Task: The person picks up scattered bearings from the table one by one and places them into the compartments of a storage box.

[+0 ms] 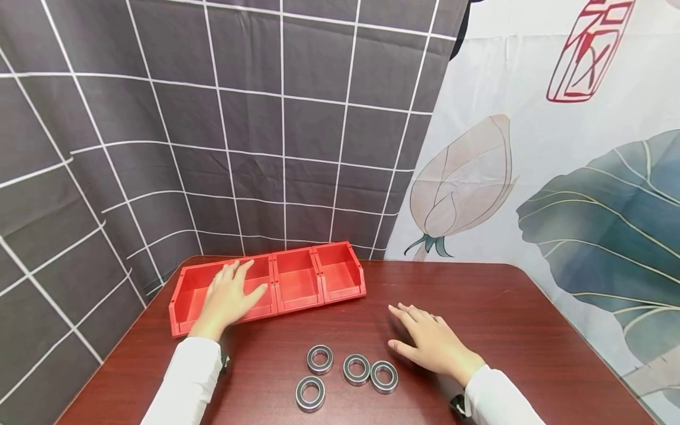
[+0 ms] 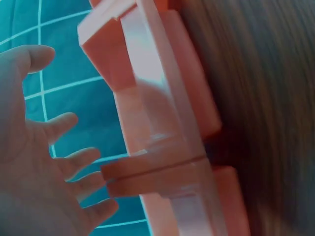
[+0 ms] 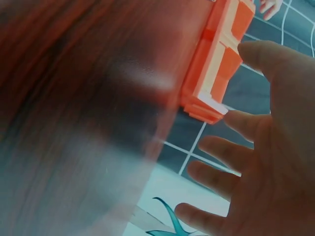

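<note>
My left hand [image 1: 227, 298] hovers over the left part of a row of red plastic bins [image 1: 298, 305], fingers spread and nothing held. In the left wrist view its open palm [image 2: 34, 172] is beside the bins' edge [image 2: 170, 93]. My right hand [image 1: 432, 342] is over the table at the right, its fingers extended and holding nothing. Several ring-shaped ball bearings lie flat between the hands: one farther back [image 1: 310, 360], one nearer [image 1: 300, 394], and two side by side [image 1: 347, 370] close to the right hand. My left hand partly hides the bins under it.
The reddish-brown wooden table [image 1: 478, 301] carries everything. A dark grey cloth with white grid lines [image 1: 313, 130] hangs behind and at the left. At the back right hangs a white cloth with a printed bud and leaf [image 1: 462, 177].
</note>
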A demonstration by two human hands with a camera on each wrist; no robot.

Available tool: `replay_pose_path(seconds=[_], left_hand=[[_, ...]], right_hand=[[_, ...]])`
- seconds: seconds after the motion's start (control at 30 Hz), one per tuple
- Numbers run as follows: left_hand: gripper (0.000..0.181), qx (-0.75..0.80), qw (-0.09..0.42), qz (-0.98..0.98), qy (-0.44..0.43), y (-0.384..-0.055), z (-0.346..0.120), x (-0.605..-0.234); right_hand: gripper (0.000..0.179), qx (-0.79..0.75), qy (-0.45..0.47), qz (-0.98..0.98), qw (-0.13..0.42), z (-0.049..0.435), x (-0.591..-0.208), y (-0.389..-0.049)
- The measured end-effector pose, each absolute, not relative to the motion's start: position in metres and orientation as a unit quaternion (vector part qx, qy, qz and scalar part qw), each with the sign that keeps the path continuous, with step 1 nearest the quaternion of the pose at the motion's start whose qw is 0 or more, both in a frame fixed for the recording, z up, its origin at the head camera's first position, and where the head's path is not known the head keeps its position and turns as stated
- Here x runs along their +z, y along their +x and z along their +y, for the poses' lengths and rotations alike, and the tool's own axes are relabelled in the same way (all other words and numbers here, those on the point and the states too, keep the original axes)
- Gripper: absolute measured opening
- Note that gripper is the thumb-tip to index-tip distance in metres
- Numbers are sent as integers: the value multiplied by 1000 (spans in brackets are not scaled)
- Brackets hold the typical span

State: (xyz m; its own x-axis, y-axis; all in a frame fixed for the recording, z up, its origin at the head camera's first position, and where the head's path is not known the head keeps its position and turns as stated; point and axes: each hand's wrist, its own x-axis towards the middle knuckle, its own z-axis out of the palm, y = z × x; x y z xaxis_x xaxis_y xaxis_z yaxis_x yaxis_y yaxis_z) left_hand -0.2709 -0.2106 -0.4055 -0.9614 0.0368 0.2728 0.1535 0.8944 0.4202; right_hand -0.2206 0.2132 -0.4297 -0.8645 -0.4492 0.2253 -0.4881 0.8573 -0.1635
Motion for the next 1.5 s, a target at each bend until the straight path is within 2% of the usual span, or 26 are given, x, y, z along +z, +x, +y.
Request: replay_pose_path(seconds=[0.27,0.43,0.67,0.97,1.5], left_hand=[[77,-251,104,-962,-8,-275,-221,-406],[84,-294,96,-950,40,-279,-230,-406],[88,-316,48,-945,65,-285,-241,-406],[82,-343,2,-936,74,-291,-251,-407],[66,-364,-4,-930,48,-293,-256,-409]], right_hand=[[68,92,266,-955,95,217,-425,-210],[68,113,286,-949,75,217,-422,-205],[67,123,302,-943,74,219,-423,-200],[65,124,309,-938,94,224,-427,-195],[64,131,291,-944,84,232,-428,-186]])
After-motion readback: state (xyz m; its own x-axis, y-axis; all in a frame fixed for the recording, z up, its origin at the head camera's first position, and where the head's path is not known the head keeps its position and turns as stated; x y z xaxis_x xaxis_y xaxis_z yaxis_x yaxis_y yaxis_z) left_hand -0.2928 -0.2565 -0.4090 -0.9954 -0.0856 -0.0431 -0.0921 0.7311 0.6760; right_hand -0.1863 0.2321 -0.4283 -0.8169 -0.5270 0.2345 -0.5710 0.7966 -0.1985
